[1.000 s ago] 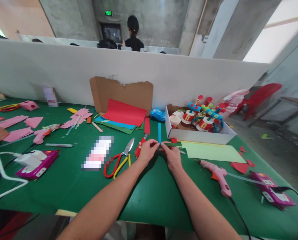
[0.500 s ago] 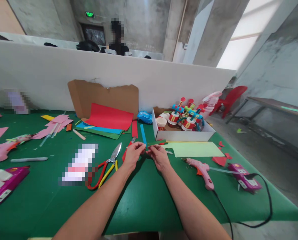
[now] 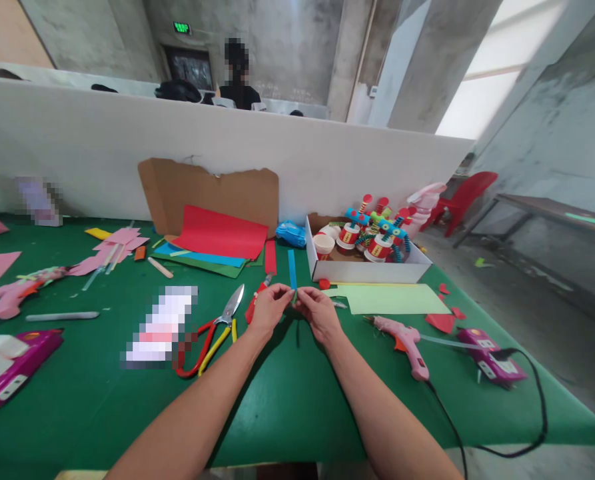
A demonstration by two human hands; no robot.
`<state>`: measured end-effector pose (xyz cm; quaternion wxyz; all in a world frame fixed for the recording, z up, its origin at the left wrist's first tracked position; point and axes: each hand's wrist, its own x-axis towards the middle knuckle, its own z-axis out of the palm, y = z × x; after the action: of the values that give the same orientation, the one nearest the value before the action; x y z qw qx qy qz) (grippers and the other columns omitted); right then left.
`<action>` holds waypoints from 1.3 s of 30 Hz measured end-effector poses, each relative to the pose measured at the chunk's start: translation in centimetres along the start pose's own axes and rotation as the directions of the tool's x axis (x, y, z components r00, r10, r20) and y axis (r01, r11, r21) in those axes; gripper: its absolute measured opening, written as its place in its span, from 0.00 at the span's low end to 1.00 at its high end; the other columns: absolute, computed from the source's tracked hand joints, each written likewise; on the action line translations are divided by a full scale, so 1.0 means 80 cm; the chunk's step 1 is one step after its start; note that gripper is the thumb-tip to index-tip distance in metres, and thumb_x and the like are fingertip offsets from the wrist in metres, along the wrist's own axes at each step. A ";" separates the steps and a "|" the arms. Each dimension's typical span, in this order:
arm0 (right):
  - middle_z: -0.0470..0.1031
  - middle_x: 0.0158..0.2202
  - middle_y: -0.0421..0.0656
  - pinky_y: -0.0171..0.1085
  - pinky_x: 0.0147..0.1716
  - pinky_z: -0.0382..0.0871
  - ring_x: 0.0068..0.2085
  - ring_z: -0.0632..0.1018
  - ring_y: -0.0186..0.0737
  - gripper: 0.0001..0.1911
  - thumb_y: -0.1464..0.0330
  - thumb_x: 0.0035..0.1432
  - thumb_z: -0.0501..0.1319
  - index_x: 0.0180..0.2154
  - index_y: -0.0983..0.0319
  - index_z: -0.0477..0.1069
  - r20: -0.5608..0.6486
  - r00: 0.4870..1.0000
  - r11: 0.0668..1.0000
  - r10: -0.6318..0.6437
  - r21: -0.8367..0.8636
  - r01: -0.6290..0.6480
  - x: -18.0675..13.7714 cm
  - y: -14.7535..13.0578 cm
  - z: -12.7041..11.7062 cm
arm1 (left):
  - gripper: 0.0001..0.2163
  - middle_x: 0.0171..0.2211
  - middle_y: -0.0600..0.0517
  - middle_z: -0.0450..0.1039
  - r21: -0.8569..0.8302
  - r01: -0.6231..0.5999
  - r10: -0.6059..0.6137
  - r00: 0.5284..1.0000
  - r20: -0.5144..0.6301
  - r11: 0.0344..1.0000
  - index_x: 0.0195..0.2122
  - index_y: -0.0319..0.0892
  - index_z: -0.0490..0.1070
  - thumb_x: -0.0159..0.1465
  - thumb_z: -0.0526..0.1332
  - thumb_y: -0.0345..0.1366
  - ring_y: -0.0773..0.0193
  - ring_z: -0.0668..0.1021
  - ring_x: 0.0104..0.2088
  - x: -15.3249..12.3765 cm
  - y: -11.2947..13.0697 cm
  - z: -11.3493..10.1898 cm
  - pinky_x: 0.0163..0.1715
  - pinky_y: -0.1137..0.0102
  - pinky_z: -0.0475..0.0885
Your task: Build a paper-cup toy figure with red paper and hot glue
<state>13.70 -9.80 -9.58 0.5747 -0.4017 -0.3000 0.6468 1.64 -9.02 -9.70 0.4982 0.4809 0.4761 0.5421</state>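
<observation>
Over the middle of the green table, my left hand (image 3: 271,307) and my right hand (image 3: 318,310) meet fingertip to fingertip. Both pinch the lower end of a blue paper strip (image 3: 292,268), which points away from me. A bit of green paper strip (image 3: 294,299) shows between the fingertips; the rest of it is hard to make out against the green surface. Just left of my left hand lie scissors (image 3: 222,323) with red and yellow handles, and a red-handled tool (image 3: 258,300). A pink glue gun (image 3: 402,341) rests to the right of my right hand.
A white box (image 3: 372,271) holds several paper-cup figures. Pale green paper (image 3: 397,299) lies before it. Coloured sheets (image 3: 222,233) lean by brown cardboard (image 3: 207,193). Purple power strips (image 3: 492,357) sit at both sides; a black cable (image 3: 542,400) trails right. A person (image 3: 240,87) is beyond the partition.
The green strip, which stuck out to the right past my right hand, no longer extends there. The blue strip has swung to stand straighter. Both hands have drawn slightly closer together.
</observation>
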 end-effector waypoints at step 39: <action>0.73 0.18 0.36 0.36 0.27 0.71 0.21 0.73 0.33 0.18 0.59 0.29 0.75 0.23 0.62 0.75 -0.133 0.987 0.991 -0.092 -0.110 0.077 0.001 0.000 0.001 | 0.14 0.19 0.54 0.71 -0.137 0.072 -0.073 0.997 0.000 0.988 0.23 0.39 0.73 0.43 0.69 0.45 0.69 0.70 0.20 0.000 -0.001 0.001 0.23 0.73 0.65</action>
<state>13.58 -9.68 -9.57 0.5990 -0.4620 -0.3100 0.5759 1.72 -9.04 -9.75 0.5482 0.4265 0.4563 0.5562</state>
